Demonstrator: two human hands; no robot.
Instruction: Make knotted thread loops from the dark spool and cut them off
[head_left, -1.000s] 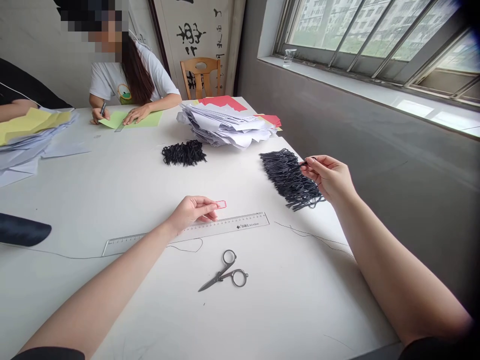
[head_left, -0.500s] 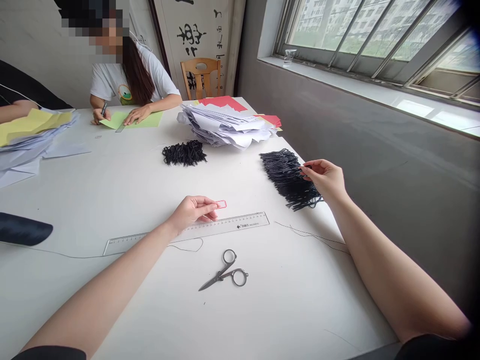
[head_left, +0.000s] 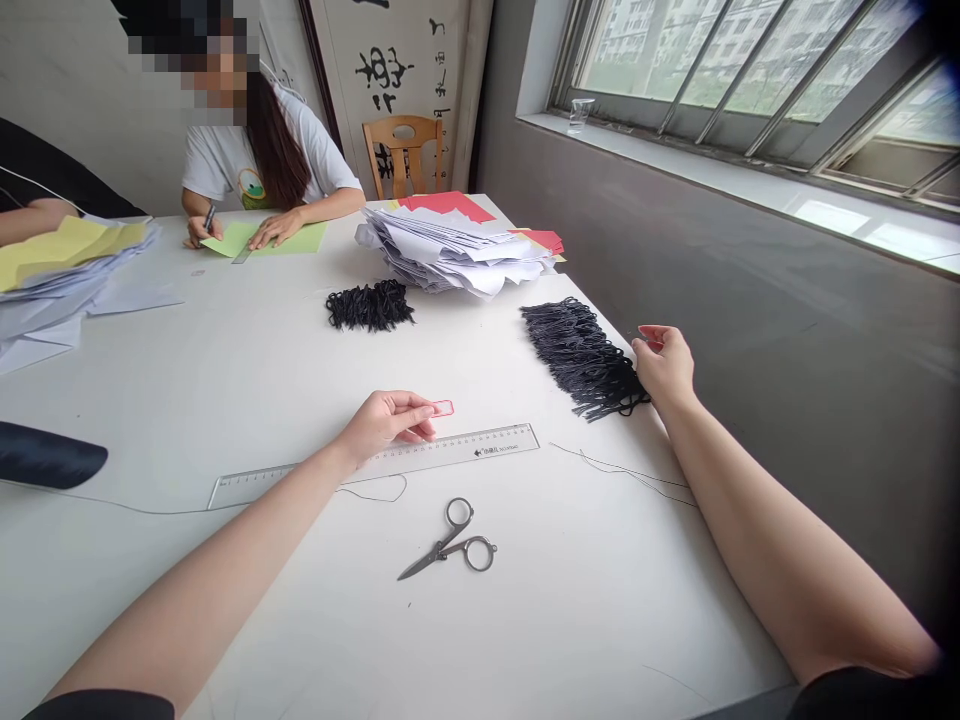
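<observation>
My left hand (head_left: 394, 415) is closed in a pinch on a small clear strip with a red edge (head_left: 444, 408), held just above a clear ruler (head_left: 487, 445). My right hand (head_left: 666, 362) is at the table's right edge, fingers curled, beside a row of black looped cords (head_left: 577, 350). Black cord runs from the row's near end to under this hand; its fingertips are partly hidden. A pair of metal scissors (head_left: 448, 545) lies spread on the table in front of me.
A smaller pile of black cords (head_left: 369, 305) and a stack of white paper (head_left: 457, 250) stand farther back. Thin thread (head_left: 622, 468) lies near my right forearm. Across the table, a person (head_left: 262, 160) holds a pen over green paper (head_left: 300, 238). A dark cylindrical object (head_left: 49, 455) is at left.
My right hand has moved a little to the right, from the middle of the black cord row to its outer side. The left hand stays put with the red-edged strip.
</observation>
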